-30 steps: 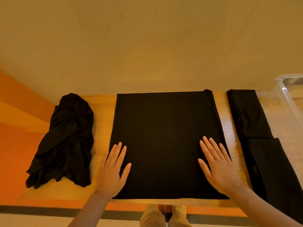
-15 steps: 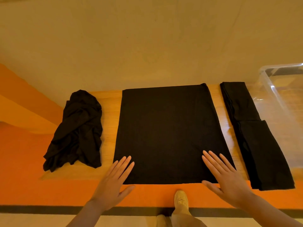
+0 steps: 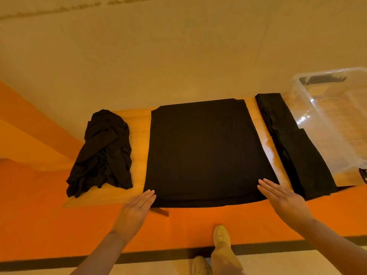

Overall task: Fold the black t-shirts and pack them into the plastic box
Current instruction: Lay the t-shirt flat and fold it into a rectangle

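Two folded shirts (image 3: 294,143) by empty-looking plastic box (image 3: 333,116); middle shirt (image 3: 204,151) half-folded; crumpled shirt (image 3: 103,151) untouched. Left hand (image 3: 137,211), right hand (image 3: 286,201) flat, fingers straight, holding nothing.

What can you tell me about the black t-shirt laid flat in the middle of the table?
The flat black t-shirt is plain, soft-looking fabric, smoothed into a rough rectangle with almost no wrinkles, sleeves not visible. It lies on the wooden table, and its near edge reaches the table's front edge. The left hand has straight fingertips at its near left corner; the right hand has flat fingers at its near right corner. Neither hand grips it. It touches none of the other garments.
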